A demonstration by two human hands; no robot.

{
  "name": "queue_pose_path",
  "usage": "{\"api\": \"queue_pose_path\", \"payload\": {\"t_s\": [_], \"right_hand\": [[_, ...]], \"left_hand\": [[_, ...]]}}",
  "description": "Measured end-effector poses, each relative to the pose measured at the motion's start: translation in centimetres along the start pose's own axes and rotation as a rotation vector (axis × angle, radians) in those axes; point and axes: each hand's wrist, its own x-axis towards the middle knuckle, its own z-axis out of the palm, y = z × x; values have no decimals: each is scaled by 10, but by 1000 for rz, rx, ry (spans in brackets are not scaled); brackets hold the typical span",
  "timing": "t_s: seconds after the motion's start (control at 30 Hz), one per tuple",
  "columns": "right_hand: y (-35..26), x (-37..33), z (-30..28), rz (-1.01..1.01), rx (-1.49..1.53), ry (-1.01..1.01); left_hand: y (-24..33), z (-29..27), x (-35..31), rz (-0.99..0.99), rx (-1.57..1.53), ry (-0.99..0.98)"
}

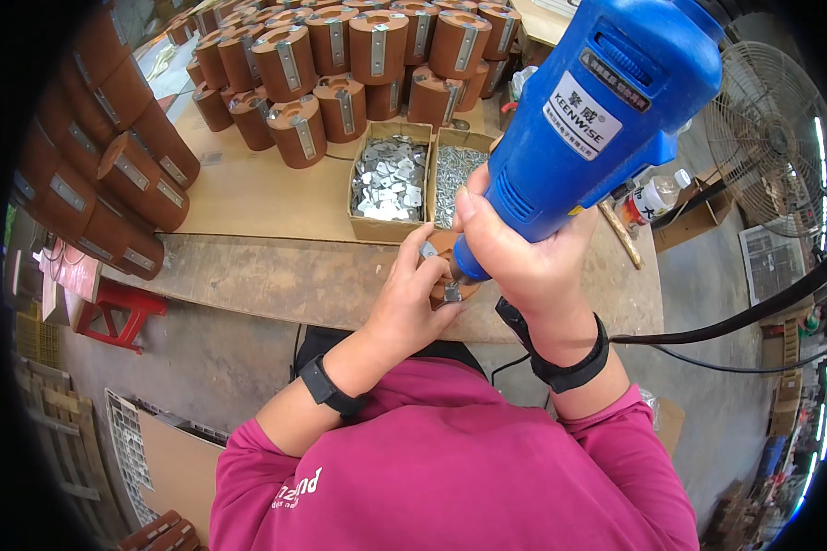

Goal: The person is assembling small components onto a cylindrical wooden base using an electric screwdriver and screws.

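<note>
Blue power tool (606,92), gripped in the right hand (531,246), angles down to a brown cylinder (443,242) between the hands, held by the left hand's (402,298) curled fingers; just beyond, a carton (386,230) sits on the tabletop (248,268).

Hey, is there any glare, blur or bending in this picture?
In the head view, the fisheye lens bends the table edge and blackens the corners; in the head view, light tubes glare and metal plates shine; in the head view, the blue power tool looks fairly sharp.

The power tool (579,119) is smooth plastic, the plates (389,179) shiny metal.
</note>
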Motion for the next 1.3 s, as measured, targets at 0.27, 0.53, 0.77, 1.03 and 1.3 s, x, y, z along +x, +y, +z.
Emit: {"api": "queue_pose_path", "payload": {"t_s": [0.27, 0.53, 0.77, 1.03, 1.3], "right_hand": [[4, -2, 0, 41, 75, 16], [6, -4, -8, 104, 154, 39], [2, -8, -34, 128, 355, 251], [29, -30, -88, 237, 473, 506], [75, -64, -108, 578, 582, 792]], "left_hand": [[0, 0, 1, 18, 26, 10], [3, -1, -1, -119, -63, -39], [15, -10, 2, -59, 48, -47], [10, -16, 2, 37, 18, -52], [11, -30, 3, 110, 129, -84]]}}
